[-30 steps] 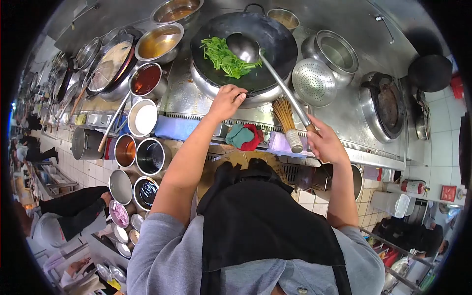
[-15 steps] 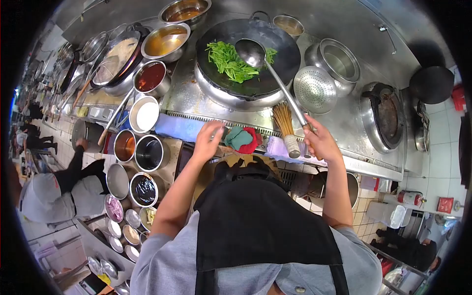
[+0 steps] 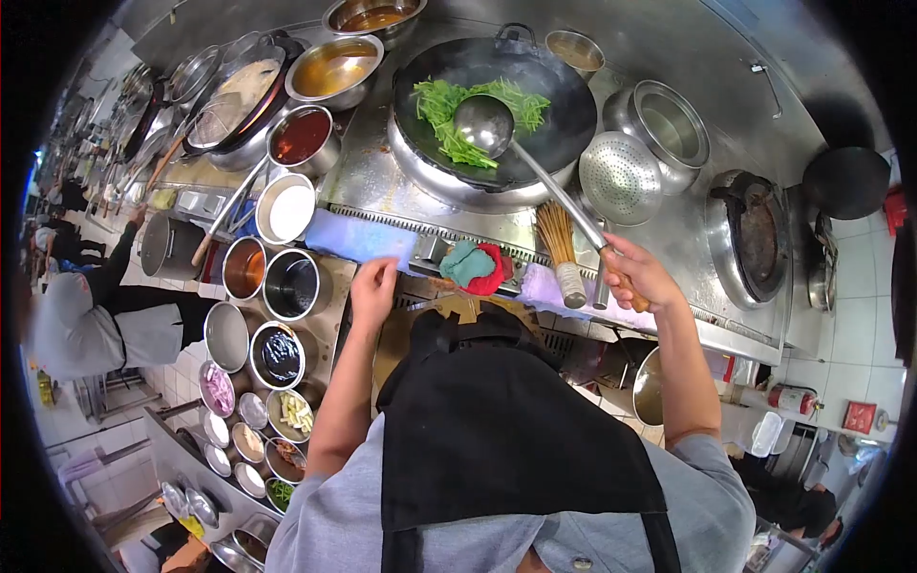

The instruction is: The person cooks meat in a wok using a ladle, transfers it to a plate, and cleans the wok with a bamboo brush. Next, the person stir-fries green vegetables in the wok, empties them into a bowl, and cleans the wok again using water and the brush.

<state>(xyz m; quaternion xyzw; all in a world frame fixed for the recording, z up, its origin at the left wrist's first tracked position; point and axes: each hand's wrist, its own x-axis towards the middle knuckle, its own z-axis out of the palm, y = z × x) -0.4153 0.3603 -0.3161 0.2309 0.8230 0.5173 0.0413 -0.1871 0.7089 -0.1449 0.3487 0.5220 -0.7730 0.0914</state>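
My right hand (image 3: 642,272) is closed round the wooden grip of a long-handled ladle (image 3: 554,186). The ladle's bowl rests over chopped leafy greens (image 3: 441,115) inside a large black wok (image 3: 564,129). The greens lie in a band across the wok, partly covered by the bowl. Beside the stove's front edge, my left hand (image 3: 373,289) has its fingers loosely curled with nothing visible in them. A blue cloth (image 3: 358,238) lies just beyond it. To its right is a bundled green and red cloth (image 3: 470,266). Left of the ladle's grip, a bamboo brush (image 3: 557,239) leans on the counter edge.
A perforated strainer (image 3: 621,177) rests against a metal pot (image 3: 673,124) right of the wok. Bowls of liquid, including a red sauce pot (image 3: 302,138), stand at left. Below are dark sauce pots (image 3: 279,356) and ingredient tins. A co-worker (image 3: 81,320) stands far left.
The ladle's bowl has moved left and down in the wok, and the greens are spread farther right. My left hand has drawn back toward me and its fingers have curled in.
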